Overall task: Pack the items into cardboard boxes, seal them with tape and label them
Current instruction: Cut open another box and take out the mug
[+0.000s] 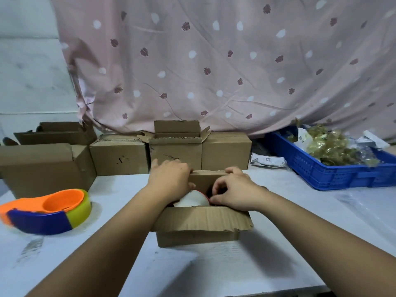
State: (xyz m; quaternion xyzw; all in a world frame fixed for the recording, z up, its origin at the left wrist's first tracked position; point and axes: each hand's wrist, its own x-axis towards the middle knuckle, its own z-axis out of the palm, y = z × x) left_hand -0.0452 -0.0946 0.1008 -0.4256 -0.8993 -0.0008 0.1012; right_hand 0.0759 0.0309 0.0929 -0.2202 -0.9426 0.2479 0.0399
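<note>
Head view, one frame. We logged an open box [197,236] at the centre of the worktop [300,221], directly in front of the person. A white item [191,199], rounded and with a red rim, sat inside it, partly covered by both hands. The near flap [201,218] was folded outward towards the person and the far flap [207,175] stood up, so the top was not closed.

Progress, our judgement: packing of this box was under way. Closing the flaps, taping and labelling were all left to do; we saw no tape or label on it. The tape dispenser [49,211] lay on the worktop to the left, well apart from the box and untouched. Other boxes [120,155] stood in a row at the back, one [175,151] with its flaps up. A blue crate [334,174] at the right held gold-coloured goods.

Hand pose: both forearms reached forward over the worktop. The left hand [171,179] lay palm down on the box's far left corner, its fingers [186,168] bent over the end of the far flap and gripping it. The right hand [233,189] was at the right side of the opening, fingers [220,185] curled beside the white item; we could not tell whether they held anything.
</note>
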